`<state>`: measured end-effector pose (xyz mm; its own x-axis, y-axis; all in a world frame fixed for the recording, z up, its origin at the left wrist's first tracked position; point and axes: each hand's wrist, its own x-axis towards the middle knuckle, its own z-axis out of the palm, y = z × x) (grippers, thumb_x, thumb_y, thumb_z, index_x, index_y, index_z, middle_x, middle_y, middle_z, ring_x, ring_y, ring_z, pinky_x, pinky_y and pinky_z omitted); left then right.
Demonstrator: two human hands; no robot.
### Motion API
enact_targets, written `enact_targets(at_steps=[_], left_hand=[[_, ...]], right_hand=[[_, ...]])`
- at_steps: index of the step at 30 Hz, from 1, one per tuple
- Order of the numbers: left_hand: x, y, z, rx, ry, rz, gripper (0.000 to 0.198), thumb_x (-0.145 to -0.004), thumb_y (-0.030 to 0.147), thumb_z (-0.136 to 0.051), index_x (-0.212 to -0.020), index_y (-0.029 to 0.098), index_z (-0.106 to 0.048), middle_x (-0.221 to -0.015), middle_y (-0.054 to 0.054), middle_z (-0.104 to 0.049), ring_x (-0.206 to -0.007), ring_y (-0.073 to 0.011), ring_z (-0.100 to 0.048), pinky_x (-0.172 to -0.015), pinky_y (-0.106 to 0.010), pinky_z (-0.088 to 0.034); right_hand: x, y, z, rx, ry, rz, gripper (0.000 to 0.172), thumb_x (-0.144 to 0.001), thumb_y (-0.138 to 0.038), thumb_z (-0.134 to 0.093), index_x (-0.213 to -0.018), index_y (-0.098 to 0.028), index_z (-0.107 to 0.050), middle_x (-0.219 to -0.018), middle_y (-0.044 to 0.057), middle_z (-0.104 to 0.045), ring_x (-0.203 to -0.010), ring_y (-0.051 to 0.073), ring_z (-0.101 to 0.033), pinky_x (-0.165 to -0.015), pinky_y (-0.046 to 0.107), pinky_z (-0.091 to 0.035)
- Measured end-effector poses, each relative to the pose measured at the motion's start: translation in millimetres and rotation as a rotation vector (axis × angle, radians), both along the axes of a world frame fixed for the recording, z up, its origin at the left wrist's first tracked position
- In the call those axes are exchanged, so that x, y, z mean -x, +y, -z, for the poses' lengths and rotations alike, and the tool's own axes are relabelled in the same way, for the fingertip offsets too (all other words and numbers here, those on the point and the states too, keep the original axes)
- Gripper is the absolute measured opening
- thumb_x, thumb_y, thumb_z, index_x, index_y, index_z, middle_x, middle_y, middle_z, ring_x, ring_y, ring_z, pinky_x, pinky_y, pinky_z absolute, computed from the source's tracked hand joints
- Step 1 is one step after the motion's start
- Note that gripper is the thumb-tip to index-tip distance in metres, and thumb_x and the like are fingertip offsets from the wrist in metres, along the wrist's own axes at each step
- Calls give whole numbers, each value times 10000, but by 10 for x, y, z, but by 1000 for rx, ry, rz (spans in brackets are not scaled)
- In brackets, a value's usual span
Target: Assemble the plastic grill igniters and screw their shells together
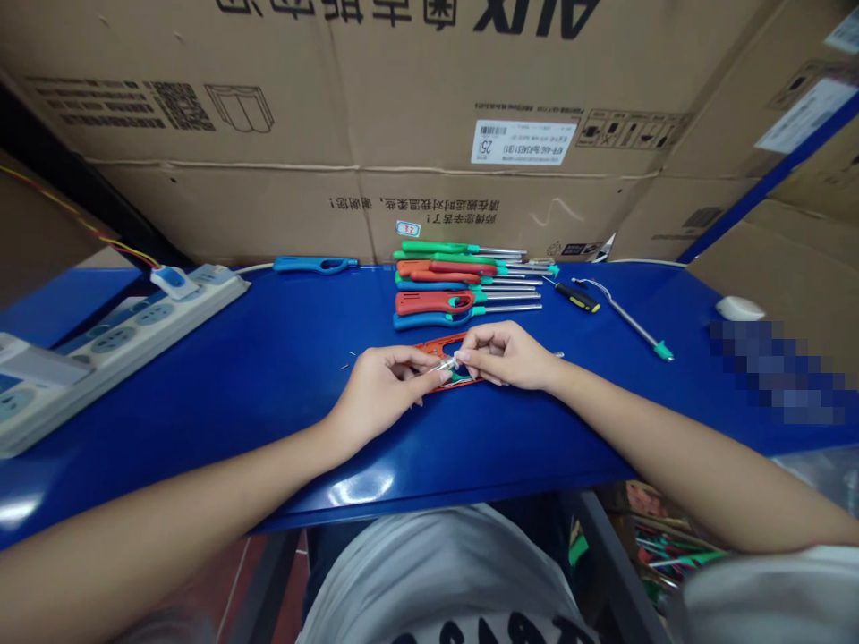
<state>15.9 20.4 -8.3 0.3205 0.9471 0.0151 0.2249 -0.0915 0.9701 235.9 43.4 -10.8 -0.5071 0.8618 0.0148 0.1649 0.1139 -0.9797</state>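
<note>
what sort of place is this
Probably a small workshop bench: a row of long-nosed lighters, a screwdriver and an opened orange casing lie on the blue tabletop.

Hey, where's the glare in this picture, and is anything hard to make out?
Head view: white glare on the blue table near its front edge and at far left; head view: a pixelated patch at right masks what's there; head view: the small shiny part between left hand and right hand is too small to identify.
</note>
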Motion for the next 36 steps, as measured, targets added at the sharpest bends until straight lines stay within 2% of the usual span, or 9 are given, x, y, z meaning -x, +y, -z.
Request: enact_targets(at_steps=[4,9,15,25,33,36], left_hand=[[-34,-11,-6,0,-12,-27,227,-712,337,-832,-810,136,-790,-607,-16,-708,-443,-68,-520,-434,-175,-385],[-32,-1,-23,13,-36,-33,265,-705,359,-831,-831,132,-781,-667,-30,-731,-468,-75,-532,-452,-190,-412],[-2,22,-24,29,-11,-40,278,-677,359,-850,-828,138,-773,-573,9,-665,-447,-74,-486,-428,-197,-369],[-6,16,-44,20,36,-36,262,-696,358,-836,-827,137,-784,-629,-10,-697,-480,-71,-456,-442,-199,-350],[-4,28,-24,-2,44,-39,291,-701,390,-838,-847,145,-785,-647,-20,-712,-470,-78,-475,-438,-202,-361],[51,77,-47,-1,72,20,325,-716,412,-824,-892,142,-787,-687,-35,-732,-495,-91,-514,-455,-207,-377]], right_hand=[[15,-19,3,-19,2,20,381,-844,-478,-730,-730,-139,-601,-548,-38,-590,-378,29,-442,-364,165,-319],[14,-6,-44,10,41,-8,393,-838,-499,-726,-735,-136,-614,-584,-25,-625,-358,28,-439,-345,174,-308],[-5,27,-49,51,15,-6,392,-871,-508,-685,-786,-125,-666,-606,-19,-643,-352,29,-440,-329,176,-302],[24,20,-64,22,-22,-5,430,-871,-515,-686,-669,-141,-619,-524,-40,-586,-342,22,-391,-332,178,-280],[13,39,-31,47,-12,2,429,-862,-545,-681,-717,-143,-640,-581,-23,-638,-340,25,-403,-329,181,-288],[0,55,-34,85,40,1,473,-896,-590,-611,-782,-133,-661,-615,-5,-667,-328,36,-448,-338,190,-311]])
